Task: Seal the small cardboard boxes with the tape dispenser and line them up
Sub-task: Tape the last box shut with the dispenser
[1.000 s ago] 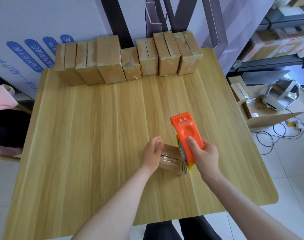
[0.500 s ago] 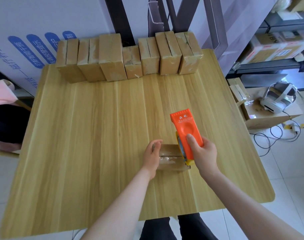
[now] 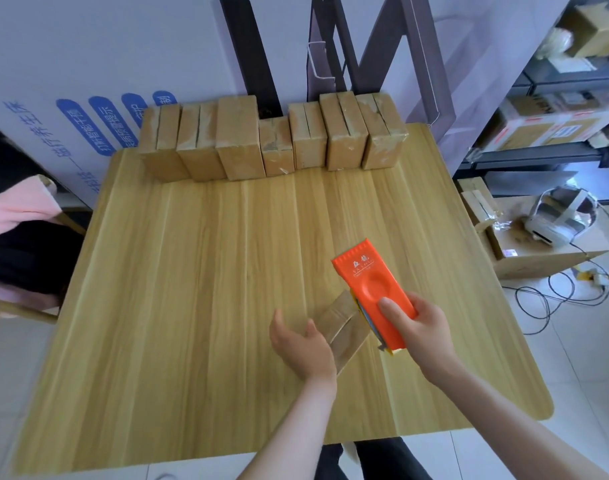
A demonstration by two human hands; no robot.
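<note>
Right hand (image 3: 422,332) grips the orange tape dispenser (image 3: 374,292); left hand (image 3: 304,344), open, touches the small box (image 3: 346,327), probably light, stiff; hold its sides.

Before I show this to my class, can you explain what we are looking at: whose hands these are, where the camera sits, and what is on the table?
No machine here: a person wears a camera on the head, looking down at their own two hands. On the wooden table a row of cardboard boxes stands along the far edge. The right hand grips an orange tape dispenser. The left hand is open beside a small cardboard box, which lies near the dispenser. Whether that hand touches the box is unclear.
</note>
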